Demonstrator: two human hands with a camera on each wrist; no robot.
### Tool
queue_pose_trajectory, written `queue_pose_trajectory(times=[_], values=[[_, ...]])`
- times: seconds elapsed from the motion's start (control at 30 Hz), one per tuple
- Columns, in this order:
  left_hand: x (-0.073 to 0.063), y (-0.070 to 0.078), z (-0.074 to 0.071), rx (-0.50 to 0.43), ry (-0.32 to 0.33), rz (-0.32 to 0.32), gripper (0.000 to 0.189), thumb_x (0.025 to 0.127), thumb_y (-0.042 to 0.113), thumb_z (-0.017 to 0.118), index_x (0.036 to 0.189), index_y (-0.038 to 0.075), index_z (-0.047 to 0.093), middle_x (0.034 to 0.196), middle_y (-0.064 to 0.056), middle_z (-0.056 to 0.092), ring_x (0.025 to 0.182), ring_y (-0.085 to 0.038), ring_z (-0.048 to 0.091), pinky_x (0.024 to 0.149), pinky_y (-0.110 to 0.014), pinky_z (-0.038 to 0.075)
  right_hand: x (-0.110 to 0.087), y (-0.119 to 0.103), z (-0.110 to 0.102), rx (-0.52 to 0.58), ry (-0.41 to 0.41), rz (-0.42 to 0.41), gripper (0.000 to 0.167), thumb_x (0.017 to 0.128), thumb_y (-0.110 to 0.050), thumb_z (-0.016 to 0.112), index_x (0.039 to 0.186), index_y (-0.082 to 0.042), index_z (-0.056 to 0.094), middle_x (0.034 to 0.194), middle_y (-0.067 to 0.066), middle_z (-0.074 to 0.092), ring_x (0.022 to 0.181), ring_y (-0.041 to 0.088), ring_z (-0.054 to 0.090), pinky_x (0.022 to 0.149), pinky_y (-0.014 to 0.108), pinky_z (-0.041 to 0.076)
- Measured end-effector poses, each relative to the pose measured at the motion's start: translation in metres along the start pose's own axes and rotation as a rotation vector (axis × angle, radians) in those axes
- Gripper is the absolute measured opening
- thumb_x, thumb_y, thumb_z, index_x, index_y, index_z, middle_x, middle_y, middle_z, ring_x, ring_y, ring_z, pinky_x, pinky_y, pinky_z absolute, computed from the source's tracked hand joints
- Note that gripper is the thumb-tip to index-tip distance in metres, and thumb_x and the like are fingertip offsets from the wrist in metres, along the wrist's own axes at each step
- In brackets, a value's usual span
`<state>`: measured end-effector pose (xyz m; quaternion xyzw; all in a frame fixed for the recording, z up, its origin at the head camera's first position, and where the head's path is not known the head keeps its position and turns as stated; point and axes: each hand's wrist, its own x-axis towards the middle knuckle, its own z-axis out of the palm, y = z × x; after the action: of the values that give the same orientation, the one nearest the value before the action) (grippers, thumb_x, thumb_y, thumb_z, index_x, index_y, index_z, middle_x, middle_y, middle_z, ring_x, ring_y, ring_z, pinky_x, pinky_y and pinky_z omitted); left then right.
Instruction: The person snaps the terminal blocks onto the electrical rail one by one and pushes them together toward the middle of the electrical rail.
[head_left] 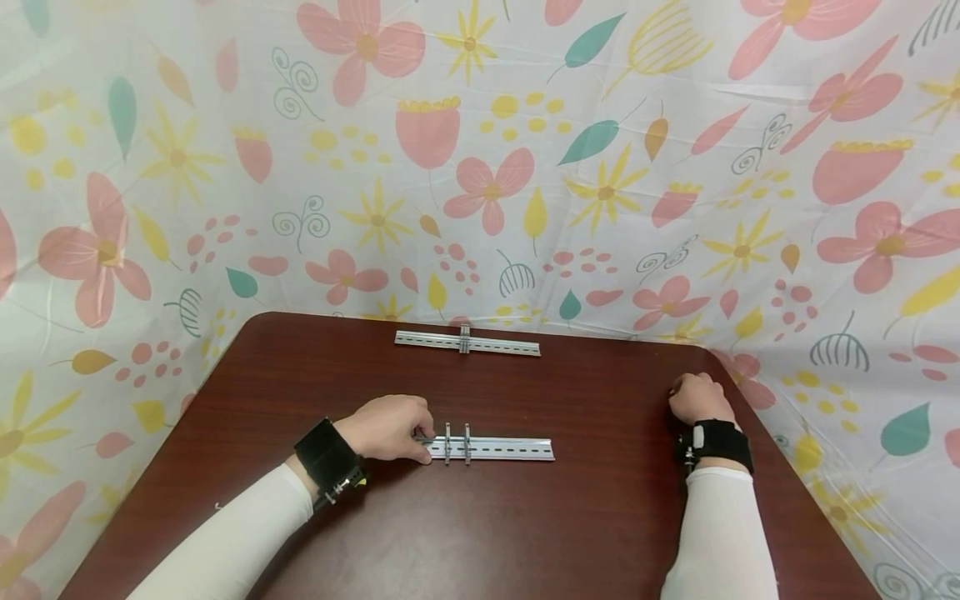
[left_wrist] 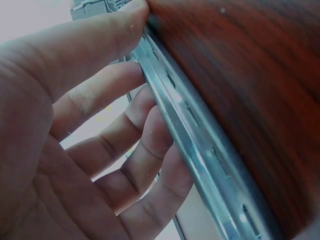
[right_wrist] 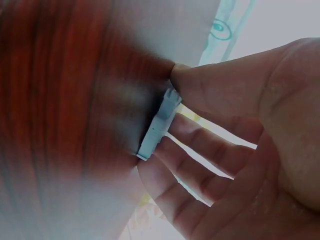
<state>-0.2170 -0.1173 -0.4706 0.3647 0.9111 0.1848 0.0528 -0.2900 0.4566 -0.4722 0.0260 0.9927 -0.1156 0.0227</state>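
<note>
A slotted metal DIN rail [head_left: 513, 449] lies across the middle of the table with two thin upright clips [head_left: 457, 444] on it. My left hand [head_left: 392, 427] grips its left end, thumb on the near side. From the left wrist, the fingers curl behind the slotted rail [left_wrist: 192, 117], and a grey block [left_wrist: 95, 7] shows beyond the thumb. Far off at the table's right side is my right hand [head_left: 701, 397]. In the right wrist view, its curled fingers and thumb hold a small grey plastic clip [right_wrist: 159, 125] close to the tabletop; the head view hides this clip.
A second DIN rail [head_left: 502, 346] with upright clips [head_left: 465, 339] at its middle lies near the back edge of the dark wooden table [head_left: 585, 517]. A flower-printed curtain [head_left: 480, 242] hangs right behind the table and along both sides.
</note>
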Motion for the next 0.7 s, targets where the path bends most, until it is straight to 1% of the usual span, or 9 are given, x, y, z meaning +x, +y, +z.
queue_pose_trajectory(times=[0.1,0.2,0.23,0.3,0.43,0.47,0.53,0.63,0.7], values=[[0.0,0.0,0.0,0.002,-0.002,-0.005,0.023,0.086,0.031,0.098,0.1,0.017,0.086,0.094,0.008,0.066,0.081,-0.007,0.059,0.077,-0.033,0.055,0.003,0.002,0.001,0.005,0.004,-0.004,0.04,0.103,-0.013,0.059,0.129,0.016,0.068,0.13,0.046,0.057,0.123,0.071,0.05,0.107,0.079,0.042],[0.0,0.001,-0.001,0.002,-0.003,-0.007,0.024,0.086,0.032,0.097,0.101,0.017,0.086,0.094,0.007,0.066,0.081,-0.007,0.059,0.076,-0.033,0.055,0.009,0.009,0.002,0.014,0.001,-0.018,0.038,0.103,-0.015,0.064,0.125,0.014,0.072,0.127,0.043,0.063,0.118,0.068,0.056,0.104,0.078,0.045],[0.0,0.001,-0.001,0.004,-0.003,-0.009,0.023,0.086,0.032,0.097,0.101,0.017,0.086,0.094,0.007,0.066,0.081,-0.007,0.059,0.076,-0.033,0.055,0.013,0.015,0.005,0.013,0.013,-0.03,0.036,0.101,-0.017,0.066,0.122,0.011,0.075,0.123,0.041,0.066,0.114,0.067,0.059,0.102,0.077,0.047],[0.0,0.001,-0.001,0.005,-0.002,-0.01,0.023,0.086,0.032,0.097,0.101,0.018,0.086,0.094,0.008,0.066,0.081,-0.007,0.059,0.076,-0.033,0.055,0.016,0.019,0.005,0.018,0.01,-0.033,0.031,0.1,-0.017,0.067,0.114,0.008,0.078,0.117,0.038,0.069,0.108,0.063,0.062,0.098,0.075,0.049],[0.0,0.0,-0.001,0.004,-0.003,-0.012,0.024,0.086,0.033,0.097,0.101,0.017,0.086,0.094,0.007,0.066,0.081,-0.007,0.059,0.076,-0.033,0.055,0.014,0.015,0.001,0.01,0.006,-0.026,0.026,0.099,-0.017,0.065,0.1,0.005,0.08,0.109,0.038,0.069,0.099,0.06,0.063,0.093,0.073,0.05],[-0.001,0.001,-0.001,0.001,-0.004,-0.01,0.024,0.086,0.032,0.097,0.101,0.017,0.086,0.093,0.007,0.066,0.081,-0.007,0.059,0.076,-0.033,0.055,0.01,0.009,-0.002,0.01,-0.01,-0.01,0.028,0.101,-0.016,0.063,0.1,0.007,0.079,0.112,0.042,0.067,0.101,0.061,0.062,0.094,0.073,0.049],[-0.001,0.001,0.0,-0.002,-0.007,-0.009,0.024,0.086,0.032,0.097,0.101,0.017,0.086,0.094,0.007,0.066,0.081,-0.007,0.059,0.076,-0.033,0.055,0.005,0.004,-0.005,-0.001,-0.024,0.008,0.033,0.102,-0.017,0.061,0.103,0.012,0.077,0.116,0.047,0.061,0.105,0.064,0.059,0.096,0.075,0.048],[-0.001,0.001,0.0,-0.003,-0.011,-0.014,0.024,0.087,0.033,0.097,0.102,0.017,0.086,0.094,0.007,0.066,0.081,-0.007,0.059,0.076,-0.033,0.055,-0.001,-0.001,-0.008,-0.011,-0.06,0.053,0.043,0.105,-0.02,0.058,0.114,0.02,0.071,0.125,0.054,0.051,0.113,0.069,0.053,0.099,0.077,0.046],[-0.001,0.001,0.0,-0.003,-0.01,-0.015,0.024,0.087,0.033,0.097,0.102,0.017,0.086,0.094,0.007,0.066,0.081,-0.007,0.059,0.076,-0.033,0.055,-0.004,-0.003,-0.01,-0.006,-0.087,0.093,0.049,0.107,-0.023,0.056,0.122,0.023,0.066,0.129,0.056,0.046,0.117,0.071,0.05,0.1,0.078,0.046]])
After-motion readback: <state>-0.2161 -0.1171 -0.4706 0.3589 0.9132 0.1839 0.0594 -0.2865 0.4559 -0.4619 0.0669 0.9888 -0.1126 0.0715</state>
